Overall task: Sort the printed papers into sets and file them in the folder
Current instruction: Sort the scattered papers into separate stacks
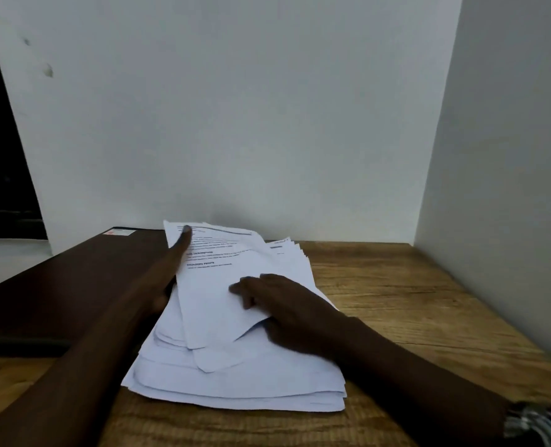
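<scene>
Left hand presses one straight forefinger on the top printed sheet. Right hand lies flat on it, neither grip clamped

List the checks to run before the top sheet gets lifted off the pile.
1. Top sheet printed side up: ok.
2. Left hand fingertip on its heading: ok.
3. Right hand grip on that sheet: cannot tell, thumb hidden.
4. Pile squared: not ok, edges fanned.
5. Folder open to take sets: not ok, lies shut left of the pile.
</scene>
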The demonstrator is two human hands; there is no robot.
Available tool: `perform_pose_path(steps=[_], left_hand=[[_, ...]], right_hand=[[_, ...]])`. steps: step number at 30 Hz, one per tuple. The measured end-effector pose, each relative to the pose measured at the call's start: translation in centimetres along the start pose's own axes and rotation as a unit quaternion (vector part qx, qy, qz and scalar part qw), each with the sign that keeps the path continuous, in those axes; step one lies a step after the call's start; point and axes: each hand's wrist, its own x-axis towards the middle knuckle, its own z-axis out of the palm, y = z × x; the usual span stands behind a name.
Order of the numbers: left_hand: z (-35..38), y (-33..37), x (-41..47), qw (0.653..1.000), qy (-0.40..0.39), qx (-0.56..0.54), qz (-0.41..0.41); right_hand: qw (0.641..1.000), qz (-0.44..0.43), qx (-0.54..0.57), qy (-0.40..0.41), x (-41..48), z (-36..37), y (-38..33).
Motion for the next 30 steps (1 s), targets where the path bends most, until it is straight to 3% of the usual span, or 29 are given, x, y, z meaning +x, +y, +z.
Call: perform_pose_path(steps=[3, 5, 7, 10, 12, 14, 15, 16, 18, 20, 22, 24, 27, 30], left_hand=[[2.1, 0.2, -1.5, 0.998, -0.053, 0.016, -0.035], [2.0, -0.1, -1.2, 0.998, -0.044, 0.024, -0.045], [2.4, 0.4, -2.0, 0.998, -0.042, 0.018, -0.032], [3.0, 1.6, -2.8, 0.998, -0.041, -0.008, 0.043], [3.7, 2.3, -3.7, 0.993, -0.065, -0.056, 0.077], [4.8, 2.9, -4.2, 0.987, -0.072, -0.08, 0.118], [5.5, 3.3, -4.5, 0.985, -0.071, -0.082, 0.13], [5.9, 3.5, -4.5, 0.984, -0.072, -0.072, 0.149], [7.0, 4.6, -4.7, 0.978, -0.049, -0.018, 0.2], [8.7, 6.9, -5.4, 0.958, -0.02, 0.02, 0.286], [10.8, 9.9, -6.6, 0.927, -0.011, 0.037, 0.373], [13.1, 12.6, -8.1, 0.897, -0.02, 0.053, 0.438], [15.4, 14.4, -9.0, 0.876, -0.04, 0.055, 0.477], [15.7, 14.4, -8.7, 0.878, -0.042, 0.058, 0.473]], right_hand=[[0.981, 0.138, 0.13, -0.026, 0.1, -1.2, -0.6], [0.946, 0.24, 0.213, 0.039, 0.5, -2.0, -0.1], [0.911, 0.326, 0.213, 0.134, 0.3, -3.0, 1.9], [0.861, 0.447, 0.207, 0.124, -1.1, -5.3, 4.1], [0.814, 0.445, 0.364, 0.088, -2.1, -6.4, 5.3], [0.729, 0.411, 0.545, 0.063, -2.5, -7.4, 5.3], [0.697, 0.395, 0.596, 0.052, -2.5, -7.7, 5.1], [0.689, 0.383, 0.614, 0.05, -2.4, -7.9, 4.7], [0.721, 0.364, 0.581, 0.102, -1.7, -8.2, 4.1], [0.77, 0.329, 0.501, 0.219, -1.0, -9.6, 3.9], [0.813, 0.275, 0.362, 0.364, -0.9, -12.2, 3.5], [0.821, 0.207, 0.223, 0.484, -1.2, -15.0, 2.8], [0.812, 0.146, 0.174, 0.538, -1.8, -16.9, 2.1], [0.819, 0.169, 0.243, 0.492, -2.6, -17.0, 2.7]])
